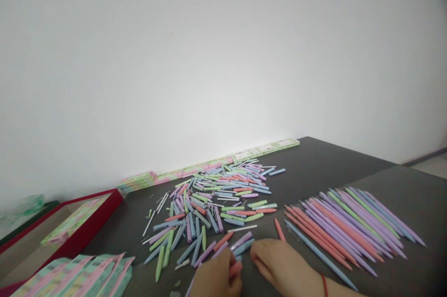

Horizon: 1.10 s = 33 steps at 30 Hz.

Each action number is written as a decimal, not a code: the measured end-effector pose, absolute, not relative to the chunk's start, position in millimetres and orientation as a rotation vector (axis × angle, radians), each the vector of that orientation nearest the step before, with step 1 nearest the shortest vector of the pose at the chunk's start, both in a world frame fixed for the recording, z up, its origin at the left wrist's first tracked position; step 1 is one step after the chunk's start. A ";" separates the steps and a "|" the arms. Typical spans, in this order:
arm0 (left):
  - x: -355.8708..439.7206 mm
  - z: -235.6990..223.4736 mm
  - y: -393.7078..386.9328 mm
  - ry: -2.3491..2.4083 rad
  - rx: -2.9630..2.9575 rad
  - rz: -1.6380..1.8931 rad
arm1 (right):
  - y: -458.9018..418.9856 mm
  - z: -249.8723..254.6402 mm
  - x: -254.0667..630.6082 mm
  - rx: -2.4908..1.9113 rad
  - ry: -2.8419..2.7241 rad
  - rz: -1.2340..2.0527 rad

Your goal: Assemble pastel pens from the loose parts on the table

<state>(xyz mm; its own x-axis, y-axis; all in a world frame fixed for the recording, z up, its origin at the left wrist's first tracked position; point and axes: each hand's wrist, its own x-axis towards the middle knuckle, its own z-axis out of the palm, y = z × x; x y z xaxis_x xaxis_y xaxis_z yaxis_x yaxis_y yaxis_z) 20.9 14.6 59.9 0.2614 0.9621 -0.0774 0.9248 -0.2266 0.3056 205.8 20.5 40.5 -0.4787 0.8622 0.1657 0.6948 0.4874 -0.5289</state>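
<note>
My left hand (217,275) is closed at the bottom middle, with a coral pen barrel part (236,268) showing between thumb and fingers. Just to its right, my right hand (279,260) has its fingers curled and pinched; whatever they hold is hidden. A red cord circles the right wrist. Loose pastel pen parts (209,220) in purple, blue, green and coral lie in a heap beyond both hands. A blue pen part (243,246) lies by my right fingertips. A single coral pen part (279,230) rests just beyond my right hand.
Long pointed pens (345,227) lie side by side at right on the dark table (352,162). A red-rimmed box (94,213) holding a flat pack stands at left, with fanned pastel packages (77,276) before it. Printed boxes (209,165) line the white wall.
</note>
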 end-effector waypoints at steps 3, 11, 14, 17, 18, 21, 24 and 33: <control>11.0 54.3 23.4 1.558 1.935 0.605 | 20.0 42.7 204.7 -1.383 -2.436 0.419; -7.1 57.0 31.4 1.140 1.349 0.643 | 20.4 44.3 206.0 -1.366 -2.388 0.486; -3.6 61.5 26.7 1.314 1.597 0.524 | 21.7 42.9 205.5 -1.365 -2.410 0.454; 1.6 66.6 21.1 1.532 2.021 0.414 | 24.3 40.9 204.8 -1.333 -2.463 0.358; 2.9 68.7 19.3 1.573 2.109 0.371 | 25.0 40.1 204.9 -1.323 -2.470 0.335; 3.6 74.8 15.7 1.654 2.156 0.282 | 25.7 37.8 206.5 -1.321 -2.443 0.344; 0.0 77.9 14.8 1.687 2.195 0.197 | 25.1 37.2 208.8 -1.311 -2.382 0.413; 0.2 73.3 10.9 1.739 2.328 0.012 | 27.0 37.5 208.8 -1.248 -2.094 0.774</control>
